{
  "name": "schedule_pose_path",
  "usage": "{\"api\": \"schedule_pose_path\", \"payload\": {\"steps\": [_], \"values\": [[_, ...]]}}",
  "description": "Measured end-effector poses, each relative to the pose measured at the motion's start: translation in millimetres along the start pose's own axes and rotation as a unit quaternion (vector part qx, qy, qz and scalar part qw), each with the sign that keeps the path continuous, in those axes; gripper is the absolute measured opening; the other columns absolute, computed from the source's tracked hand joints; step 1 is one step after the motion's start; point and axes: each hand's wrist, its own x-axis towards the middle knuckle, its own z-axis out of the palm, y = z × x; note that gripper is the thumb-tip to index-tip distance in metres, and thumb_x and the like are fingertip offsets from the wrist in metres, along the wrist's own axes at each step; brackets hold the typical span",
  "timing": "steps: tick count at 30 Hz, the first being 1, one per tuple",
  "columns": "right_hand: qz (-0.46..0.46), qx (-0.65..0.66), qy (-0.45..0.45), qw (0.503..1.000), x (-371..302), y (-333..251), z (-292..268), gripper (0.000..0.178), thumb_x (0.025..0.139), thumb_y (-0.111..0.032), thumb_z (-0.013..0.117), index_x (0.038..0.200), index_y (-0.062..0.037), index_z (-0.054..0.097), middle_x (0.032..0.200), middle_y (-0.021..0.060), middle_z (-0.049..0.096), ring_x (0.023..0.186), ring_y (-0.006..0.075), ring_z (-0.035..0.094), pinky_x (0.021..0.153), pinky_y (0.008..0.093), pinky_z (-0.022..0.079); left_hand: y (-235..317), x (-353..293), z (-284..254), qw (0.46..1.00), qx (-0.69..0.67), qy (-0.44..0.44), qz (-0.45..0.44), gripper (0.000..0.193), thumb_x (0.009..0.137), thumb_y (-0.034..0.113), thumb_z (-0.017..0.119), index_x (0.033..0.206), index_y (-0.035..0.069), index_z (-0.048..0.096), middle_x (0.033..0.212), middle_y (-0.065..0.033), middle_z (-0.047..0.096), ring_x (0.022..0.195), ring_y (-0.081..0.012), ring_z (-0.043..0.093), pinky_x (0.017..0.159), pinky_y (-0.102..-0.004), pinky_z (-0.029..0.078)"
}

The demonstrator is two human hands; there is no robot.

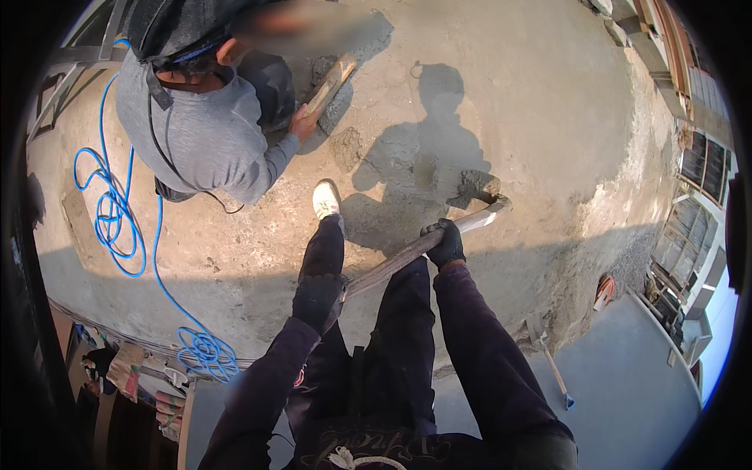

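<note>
My left hand [319, 301], in a dark glove, is closed round the near end of a long wooden-handled hoe [392, 265]. Farther along the same handle, my gloved right hand [444, 242] grips it too. The handle slants up to the right, and its far end rests by a dark lump of wet mortar [475, 186] on the floor. The blade is mostly hidden, so its exact shape is hard to make out. In front of my hands spreads a rough patch of damp mortar [399, 188], partly under my shadow.
At the upper left a co-worker [207, 129] in a grey shirt crouches, one hand on a wooden board [330, 84]. A blue hose [117, 211] lies coiled at left. A shovel [554, 368] leans at the slab's lower right edge, where the level drops to a grey surface [619, 376].
</note>
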Motion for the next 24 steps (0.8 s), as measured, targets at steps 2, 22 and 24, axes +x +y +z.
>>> {"api": "schedule_pose_path", "payload": {"steps": [2, 22, 24], "values": [[-0.038, 0.065, -0.004, 0.997, -48.1, -27.5, -43.1, 0.013, 0.091, -0.016, 0.063, 0.085, -0.0100, 0.052, 0.073, 0.0051, 0.053, 0.066, 0.0238, 0.057, 0.076, 0.0426, 0.057, 57.6, -16.8, -8.6, 0.998, 0.022, -0.021, 0.055, 0.012, 0.090, 0.022, 0.059, 0.096, 0.013, 0.065, 0.077, -0.0074, 0.059, 0.073, -0.0265, 0.063, 0.070, -0.0442, 0.044], [-0.181, 0.650, 0.023, 0.737, -225.6, 82.1, -510.8, 0.023, 0.087, -0.028, 0.063, 0.076, -0.0158, 0.047, 0.068, 0.0023, 0.048, 0.063, 0.0224, 0.050, 0.069, 0.0424, 0.050, 441.4, -123.9, 45.4, 0.816, 0.298, -0.216, 0.446, 0.019, 0.087, 0.031, 0.061, 0.091, 0.016, 0.072, 0.082, -0.0085, 0.071, 0.077, -0.0330, 0.071, 0.067, -0.0495, 0.052], [-0.189, 0.693, 0.034, 0.695, -220.7, 92.1, -547.8, 0.023, 0.087, -0.028, 0.062, 0.075, -0.0170, 0.046, 0.067, 0.0013, 0.046, 0.062, 0.0213, 0.049, 0.068, 0.0415, 0.049, 486.8, -114.8, 71.2, 0.770, 0.324, -0.217, 0.505, 0.019, 0.089, 0.032, 0.060, 0.091, 0.017, 0.072, 0.079, -0.0081, 0.071, 0.074, -0.0305, 0.072, 0.063, -0.0477, 0.052]]}}
